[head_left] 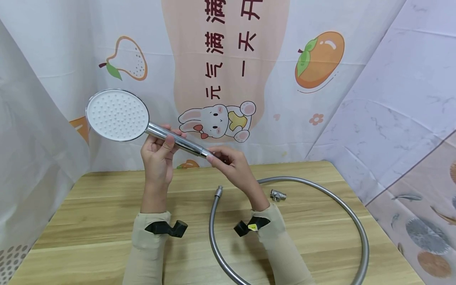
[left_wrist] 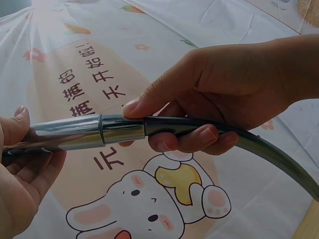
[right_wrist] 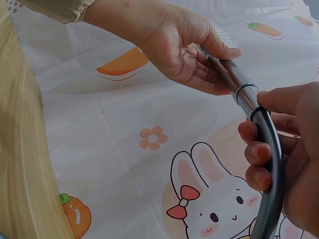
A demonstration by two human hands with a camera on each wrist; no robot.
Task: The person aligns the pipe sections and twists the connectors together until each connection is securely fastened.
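A chrome shower head [head_left: 117,114] with a round white spray face is held up above the table, its face toward the head camera. My left hand [head_left: 156,162] grips the handle between thumb and fingers. At the handle's lower end, my right hand [head_left: 233,166] pinches the hose connector [left_wrist: 122,128], with the thumb on the metal collar and the fingers curled round the hose [right_wrist: 271,159]. The connector sits against the handle end, in line with it. From the right hand the grey hose bends down and loops over the table.
The hose's other end [head_left: 219,191] lies on the wooden table [head_left: 99,221] between the forearms. Beside the right forearm lies a small metal T-shaped fitting [head_left: 277,195]. A printed curtain [head_left: 270,130] hangs behind the table. Each wrist wears a black camera mount.
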